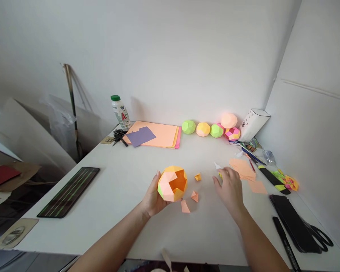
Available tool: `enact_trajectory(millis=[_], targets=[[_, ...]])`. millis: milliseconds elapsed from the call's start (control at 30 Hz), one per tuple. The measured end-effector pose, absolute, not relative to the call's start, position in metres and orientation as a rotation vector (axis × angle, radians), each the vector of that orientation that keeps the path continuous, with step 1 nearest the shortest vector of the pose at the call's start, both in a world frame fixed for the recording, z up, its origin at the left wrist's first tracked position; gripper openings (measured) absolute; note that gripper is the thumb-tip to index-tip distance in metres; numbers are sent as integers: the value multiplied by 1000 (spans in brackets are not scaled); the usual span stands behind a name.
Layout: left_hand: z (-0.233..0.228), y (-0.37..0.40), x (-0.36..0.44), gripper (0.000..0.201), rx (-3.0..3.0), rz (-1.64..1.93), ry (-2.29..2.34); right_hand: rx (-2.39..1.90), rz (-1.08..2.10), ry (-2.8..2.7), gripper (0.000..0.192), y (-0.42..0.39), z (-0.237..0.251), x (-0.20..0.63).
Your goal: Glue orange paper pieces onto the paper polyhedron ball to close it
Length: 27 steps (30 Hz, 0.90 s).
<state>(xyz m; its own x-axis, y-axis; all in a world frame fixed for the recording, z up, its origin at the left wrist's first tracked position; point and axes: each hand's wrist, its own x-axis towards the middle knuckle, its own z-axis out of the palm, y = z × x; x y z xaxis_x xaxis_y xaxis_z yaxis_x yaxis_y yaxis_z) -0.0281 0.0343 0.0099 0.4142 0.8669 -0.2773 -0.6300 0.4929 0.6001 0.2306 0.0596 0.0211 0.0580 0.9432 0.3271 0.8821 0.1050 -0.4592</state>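
Note:
My left hand (pixel 152 197) holds a partly built paper ball (pixel 172 183) of orange, yellow, pink and green panels, with its open side facing right. My right hand (pixel 230 187) rests on the white table (pixel 113 196) and grips a small glue tube (pixel 218 167) whose white tip points up and left. Three small folded paper pieces lie between the hands: an orange one (pixel 197 176) and two pink ones (pixel 194 196) (pixel 185 206).
Finished paper balls (pixel 203 129) line the back wall beside a white box (pixel 252 124). A stack of coloured sheets (pixel 155 135), a bottle (pixel 120 112) and keys (pixel 119 136) sit back left. A dark tray (pixel 69 191) lies left; phone (pixel 290 222), scissors (pixel 319 235), pens and paper scraps (pixel 245 170) lie right.

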Motion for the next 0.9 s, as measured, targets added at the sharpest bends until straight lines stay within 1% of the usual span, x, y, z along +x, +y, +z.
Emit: enact_trajectory(millis=[67,100,233,300,433,467,533,567,633,767,900], targets=[[10,34,-27,65,460,979,611,-1983,179,-1756,32,72,20,243],[10,34,-27,64,465,982,618,-2032,227,-1728,34,77,18,247],[11,34,-28,56,447,1021,675,-2019,337,-1629,27,88,11,257],[12,35,-28,51,420,1054,708,-1932,356,-1582,27,88,13,258],[14,36,-27,47,401,1094,753,-1644,447,-1544,34,75,27,250],[14,37,-26,47,405,1094,757,-1534,519,-1536,34,69,30,247],[14,37,-24,49,422,1074,767,-1121,843,-1406,32,54,33,240],[14,38,-23,50,432,1057,775,-1023,943,-1376,30,47,34,236],[12,38,-22,51,450,1021,788,-995,1024,-1389,29,33,35,228],[9,37,-21,56,482,975,782,-1059,997,-1452,28,19,40,215],[7,36,-21,59,527,932,743,-1034,968,-1507,25,18,42,209]])
